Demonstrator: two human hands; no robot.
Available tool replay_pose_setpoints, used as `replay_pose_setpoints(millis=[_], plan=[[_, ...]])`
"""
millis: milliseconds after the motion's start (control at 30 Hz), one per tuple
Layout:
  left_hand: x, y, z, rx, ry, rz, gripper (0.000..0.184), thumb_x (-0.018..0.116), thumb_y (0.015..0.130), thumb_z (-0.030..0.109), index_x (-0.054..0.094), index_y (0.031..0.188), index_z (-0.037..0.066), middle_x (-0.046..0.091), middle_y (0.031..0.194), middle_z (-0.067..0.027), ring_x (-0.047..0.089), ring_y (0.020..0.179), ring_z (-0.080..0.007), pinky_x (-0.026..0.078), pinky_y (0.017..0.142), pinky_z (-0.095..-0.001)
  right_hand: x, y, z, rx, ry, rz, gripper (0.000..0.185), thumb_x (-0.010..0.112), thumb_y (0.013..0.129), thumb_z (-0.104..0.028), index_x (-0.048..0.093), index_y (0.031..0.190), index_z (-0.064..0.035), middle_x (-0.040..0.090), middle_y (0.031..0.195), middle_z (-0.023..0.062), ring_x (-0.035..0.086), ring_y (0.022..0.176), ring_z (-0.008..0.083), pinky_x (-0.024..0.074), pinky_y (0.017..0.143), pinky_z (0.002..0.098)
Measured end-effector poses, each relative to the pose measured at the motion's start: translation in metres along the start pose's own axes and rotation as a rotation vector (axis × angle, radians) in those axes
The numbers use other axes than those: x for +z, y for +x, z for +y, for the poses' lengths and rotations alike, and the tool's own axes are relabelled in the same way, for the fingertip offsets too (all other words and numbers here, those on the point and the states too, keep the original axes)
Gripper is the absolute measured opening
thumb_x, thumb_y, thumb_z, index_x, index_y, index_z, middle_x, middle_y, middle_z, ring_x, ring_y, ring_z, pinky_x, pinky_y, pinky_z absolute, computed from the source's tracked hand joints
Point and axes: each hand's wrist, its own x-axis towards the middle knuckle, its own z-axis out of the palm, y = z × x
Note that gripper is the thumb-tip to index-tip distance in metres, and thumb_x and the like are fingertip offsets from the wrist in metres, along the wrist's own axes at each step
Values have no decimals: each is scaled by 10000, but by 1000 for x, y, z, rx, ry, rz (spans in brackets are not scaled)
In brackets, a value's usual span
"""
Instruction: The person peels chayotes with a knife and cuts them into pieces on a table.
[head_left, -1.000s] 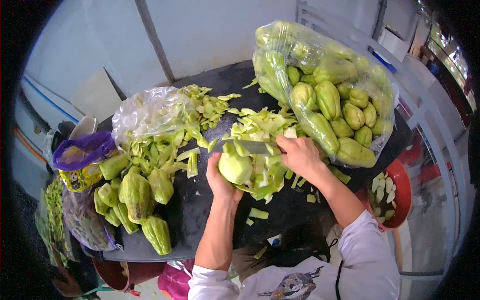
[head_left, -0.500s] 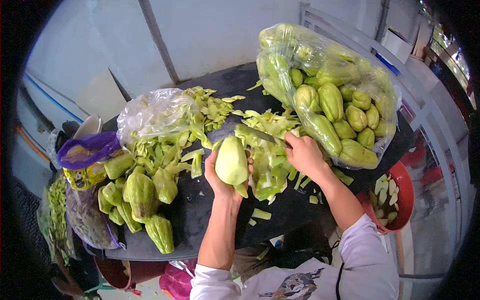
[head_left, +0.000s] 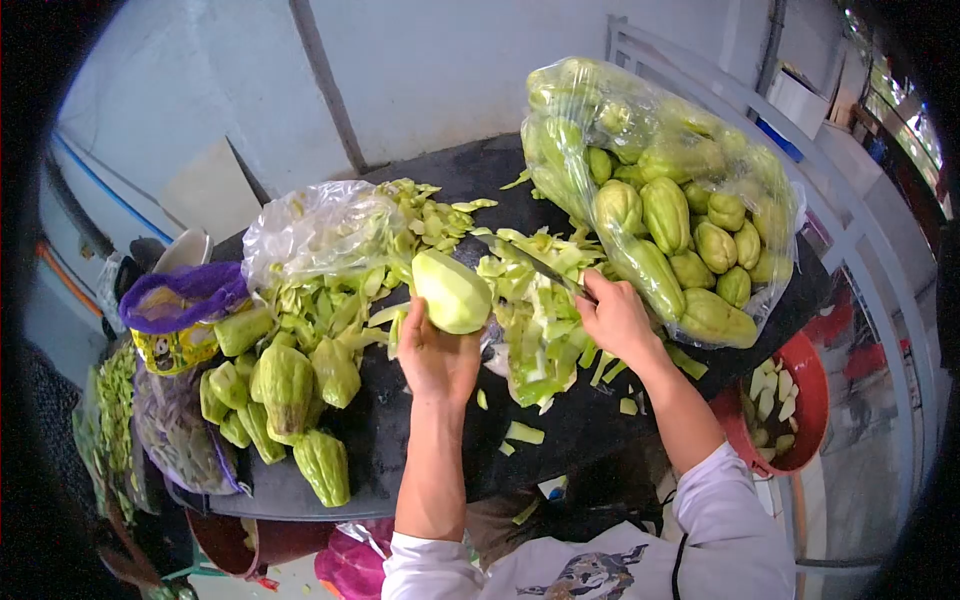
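Observation:
A pale, peeled chayote (head_left: pixel 452 291) rests in my left hand (head_left: pixel 437 355), whose fingers curl round its underside. My right hand (head_left: pixel 617 318) grips the handle of a knife (head_left: pixel 532 262); the blade points up and left, apart from the chayote. Beneath the knife lies a heap of green peelings (head_left: pixel 545 345). Unpeeled chayotes (head_left: pixel 284 388) are grouped on the table to the left of my left hand. Beyond my right hand, a large clear plastic bag (head_left: pixel 770 235) holds many more whole chayotes.
The dark table (head_left: pixel 400 470) carries a second mound of peelings (head_left: pixel 330 325) beside a crumpled plastic bag (head_left: pixel 315 235). At left is a purple-rimmed yellow bag (head_left: pixel 175 345). A red bucket (head_left: pixel 815 410) with cut pieces stands low at right, near a metal railing (head_left: pixel 850 230).
My left hand has turned the chayote from upright to tilted and raised it slightly to the left. A strip of peel under it is gone. The knife has shifted slightly away.

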Motion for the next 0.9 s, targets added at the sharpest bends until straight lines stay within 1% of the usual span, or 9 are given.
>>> replay_pose_setpoints(millis=[67, 100, 133, 200, 233, 367, 567, 667, 900], plan=[[-5, 0, -5, -157, 4, -76, 510, 439, 1002, 408, 450, 1374, 59, 517, 1366, -173, 508, 1241, -366, 454, 1008, -497, 1, 0, -3, -16, 36, 16, 131, 642, 849, -89, 550, 887, -3, 636, 737, 217, 620, 733, 442, 467, 625, 497], [-5, 1, -13, -155, 84, 29, 530, 488, 996, 414, 439, 1386, 59, 531, 1345, -172, 522, 1223, -371, 460, 1005, -499, 1, 0, -4, -17, 53, 22, 129, 641, 851, -88, 551, 886, -3, 635, 732, 214, 618, 723, 440, 466, 619, 490], [-6, 2, -21, -116, 142, 28, 526, 580, 972, 291, 417, 1411, 54, 540, 1325, -166, 554, 1193, -350, 487, 982, -499, 1, 0, -4, -19, 67, 30, 127, 641, 853, -88, 552, 886, -4, 634, 726, 211, 617, 712, 437, 465, 614, 484], [0, -3, -28, 90, 576, -27, 619, 676, 917, 171, 380, 1440, 26, 549, 1316, -154, 585, 1160, -297, 505, 971, -452, 1, 0, -1, -35, 59, 41, 145, 652, 863, -98, 551, 875, 5, 613, 682, 203, 606, 662, 423, 451, 582, 464], [-7, 2, -32, 284, 781, -28, 742, 777, 814, 71, 380, 1436, -7, 566, 1300, -139, 595, 1139, -243, 501, 971, -378, -2, 0, -2, -17, 62, 19, 166, 654, 864, -120, 545, 885, 2, 632, 707, 208, 619, 696, 434, 467, 612, 489], [3, -4, -25, 362, 968, -46, 840, 890, 684, 161, 451, 1368, -52, 539, 1315, -178, 558, 1173, -221, 464, 992, -354, -10, -2, -8, 24, 67, 7, 204, 657, 879, -151, 525, 879, 5, 637, 705, 221, 624, 702, 446, 467, 617, 516], [-7, 2, -22, 666, 1418, 4, 833, 890, 620, 141, 501, 1341, -10, 586, 1191, -141, 588, 1091, -236, 482, 949, -364, -8, -2, -6, 12, 46, 22, 254, 679, 880, -168, 496, 843, 5, 583, 630, 191, 597, 621, 430, 441, 571, 492], [-4, 0, -19, 707, 1525, 42, 800, 886, 607, 189, 539, 1305, 9, 573, 1115, -150, 587, 1040, -267, 487, 914, -385, -9, -3, -8, 30, 107, 27, 274, 712, 855, -146, 481, 828, -1, 560, 606, 164, 592, 579, 386, 450, 566, 465], [-6, 2, -13, 489, 1807, 182, 773, 864, 633, 255, 547, 1307, 44, 564, 1087, -193, 582, 1005, -368, 492, 900, -432, -12, -6, -7, 47, 127, -4, 340, 771, 757, -39, 450, 870, -17, 592, 711, 136, 631, 662, 305, 493, 628, 411]])
